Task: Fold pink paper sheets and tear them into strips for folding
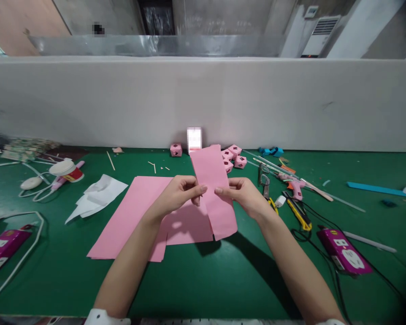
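Note:
A long pink paper strip (214, 189) is held upright above the green table (203, 280). My left hand (179, 192) pinches its left edge and my right hand (243, 194) pinches its right edge, both with fingers closed on the paper. Beneath them lie larger pink sheets (131, 216) flat on the table. Several small pink folded boxes (233, 158) sit behind the strip near the white wall.
White crumpled paper (96, 196) lies left. A tape roll and cables (66, 171) sit far left, with a purple power strip (2, 248) near the edge. At the right are a glue gun (292, 183), a yellow cutter (299, 212) and another purple power strip (345, 250).

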Tool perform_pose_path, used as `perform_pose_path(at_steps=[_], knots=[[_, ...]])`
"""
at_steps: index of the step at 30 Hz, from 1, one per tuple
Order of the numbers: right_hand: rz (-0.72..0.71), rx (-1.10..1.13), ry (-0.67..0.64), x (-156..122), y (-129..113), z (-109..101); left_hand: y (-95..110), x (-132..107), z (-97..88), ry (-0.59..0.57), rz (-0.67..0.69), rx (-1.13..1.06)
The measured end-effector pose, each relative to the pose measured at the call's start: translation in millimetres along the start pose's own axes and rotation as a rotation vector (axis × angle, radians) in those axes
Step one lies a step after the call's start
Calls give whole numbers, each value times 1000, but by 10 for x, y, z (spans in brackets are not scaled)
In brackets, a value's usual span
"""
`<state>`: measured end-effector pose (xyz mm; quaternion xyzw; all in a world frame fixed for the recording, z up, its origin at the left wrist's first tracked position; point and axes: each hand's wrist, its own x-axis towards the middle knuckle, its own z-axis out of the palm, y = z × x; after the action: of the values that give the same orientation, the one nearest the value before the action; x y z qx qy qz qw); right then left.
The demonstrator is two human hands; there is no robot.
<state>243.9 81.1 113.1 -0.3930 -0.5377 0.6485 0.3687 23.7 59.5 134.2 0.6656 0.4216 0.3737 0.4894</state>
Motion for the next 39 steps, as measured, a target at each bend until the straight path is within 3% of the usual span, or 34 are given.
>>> perform_pose_path(at_steps=[31,36,39], knots=[[-9,76,15,35,35,9,-112,62,21,-82,20,-193],[-31,84,50,46,36,-10,-35,38,75,-138,18,-121],[-63,72,57,41,29,-18,-9,19,85,-90,32,-54]])
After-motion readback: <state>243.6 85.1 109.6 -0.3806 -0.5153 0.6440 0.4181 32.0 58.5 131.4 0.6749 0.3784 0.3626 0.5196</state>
